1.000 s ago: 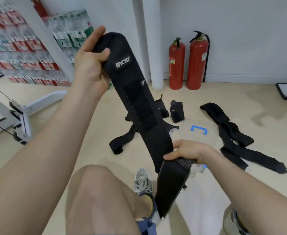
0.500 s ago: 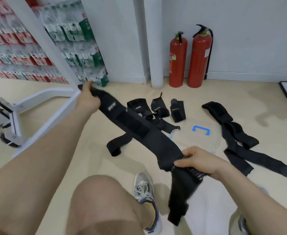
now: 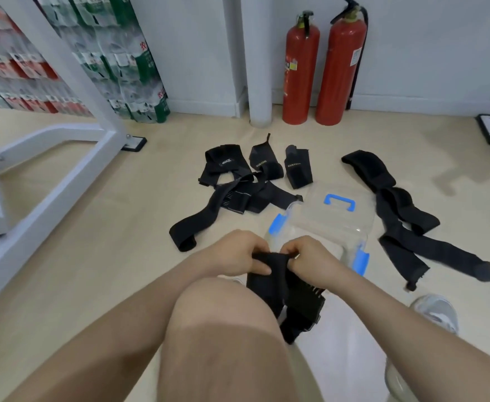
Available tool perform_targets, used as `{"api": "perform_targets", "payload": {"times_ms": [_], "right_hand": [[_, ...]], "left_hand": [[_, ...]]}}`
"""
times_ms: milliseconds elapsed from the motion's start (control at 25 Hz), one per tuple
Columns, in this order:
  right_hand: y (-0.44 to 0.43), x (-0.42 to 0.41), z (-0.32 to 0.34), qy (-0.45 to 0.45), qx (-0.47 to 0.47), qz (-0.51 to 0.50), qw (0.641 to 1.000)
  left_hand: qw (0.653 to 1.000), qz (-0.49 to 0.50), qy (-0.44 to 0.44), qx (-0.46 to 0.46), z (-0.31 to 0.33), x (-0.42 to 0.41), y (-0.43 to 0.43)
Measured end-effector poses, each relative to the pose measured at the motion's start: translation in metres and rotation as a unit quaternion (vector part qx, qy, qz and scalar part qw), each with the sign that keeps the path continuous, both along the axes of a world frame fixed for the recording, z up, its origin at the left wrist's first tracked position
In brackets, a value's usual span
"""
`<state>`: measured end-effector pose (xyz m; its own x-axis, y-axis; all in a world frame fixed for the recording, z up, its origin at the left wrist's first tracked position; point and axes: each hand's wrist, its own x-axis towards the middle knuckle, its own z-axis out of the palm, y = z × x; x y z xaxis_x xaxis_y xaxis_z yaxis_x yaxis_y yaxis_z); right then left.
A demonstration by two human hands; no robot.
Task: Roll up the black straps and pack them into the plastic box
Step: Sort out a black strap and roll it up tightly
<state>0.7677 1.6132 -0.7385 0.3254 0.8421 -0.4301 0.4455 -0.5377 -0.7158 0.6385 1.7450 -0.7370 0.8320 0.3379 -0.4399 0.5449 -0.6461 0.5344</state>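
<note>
- Left hand (image 3: 239,253) and right hand (image 3: 310,255) both pinched on the wide black fabric strap (image 3: 284,294), folded, perhaps doubled.
- Held just before the clear plastic box with blue clips (image 3: 319,227).

One head-worn view looks forward and down, close over a bare raised knee (image 3: 223,329). Beyond lies beige floor (image 3: 93,242), up to a pale wall (image 3: 426,53).

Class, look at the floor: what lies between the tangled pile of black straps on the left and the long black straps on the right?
In the head view, the clear plastic box with its blue handle lies between the pile and the long straps.
</note>
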Motion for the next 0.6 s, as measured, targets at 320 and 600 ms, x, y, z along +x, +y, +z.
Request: {"api": "perform_targets", "payload": {"times_ms": [320, 600], "right_hand": [[-0.009, 0.045, 0.049, 0.134, 0.066, -0.203, 0.968], [-0.005, 0.04, 0.037, 0.33, 0.094, -0.274, 0.899]], "left_hand": [[0.992, 0.083, -0.036, -0.089, 0.018, -0.017, 0.009], [0.842, 0.424, -0.286, 0.17, 0.052, 0.001, 0.089]]}}
